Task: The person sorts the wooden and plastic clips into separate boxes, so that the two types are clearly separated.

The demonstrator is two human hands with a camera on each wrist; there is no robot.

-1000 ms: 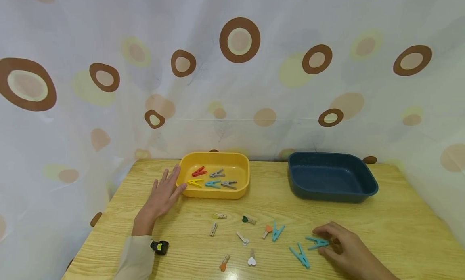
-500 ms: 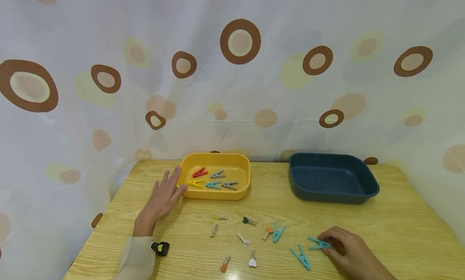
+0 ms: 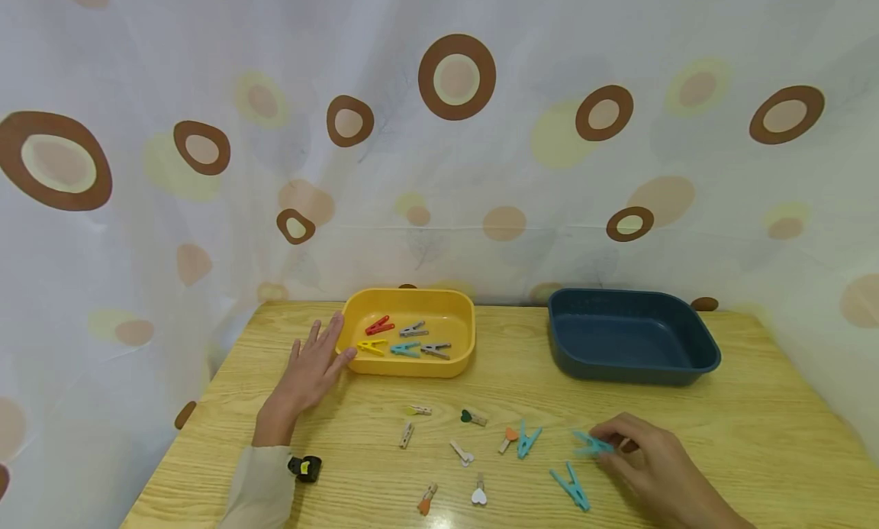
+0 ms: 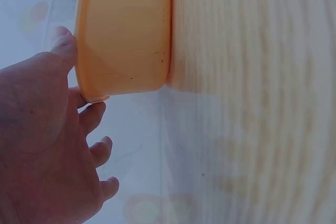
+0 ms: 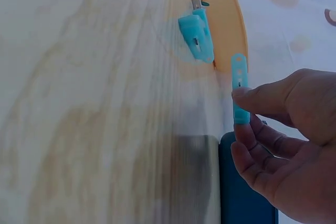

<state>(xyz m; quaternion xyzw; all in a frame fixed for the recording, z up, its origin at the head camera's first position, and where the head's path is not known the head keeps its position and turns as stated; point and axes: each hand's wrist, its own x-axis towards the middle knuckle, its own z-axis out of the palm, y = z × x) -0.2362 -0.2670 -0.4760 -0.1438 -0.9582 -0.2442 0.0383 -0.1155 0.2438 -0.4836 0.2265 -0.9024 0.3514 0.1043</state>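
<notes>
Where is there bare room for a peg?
Bare table lies between yellow tray and blue tray, and right of the blue tray, whose floor is also bare. Crowded: the near middle, with wooden pegs and two loose turquoise pegs left of the right hand, and the yellow tray, holding five plastic pegs.

Held blue clip [image 5: 240, 71]: smooth plastic; yellow tray [image 3: 407, 369]: smooth plastic; tabletop [image 3: 762, 414]: glossy, wood-grained.
</notes>
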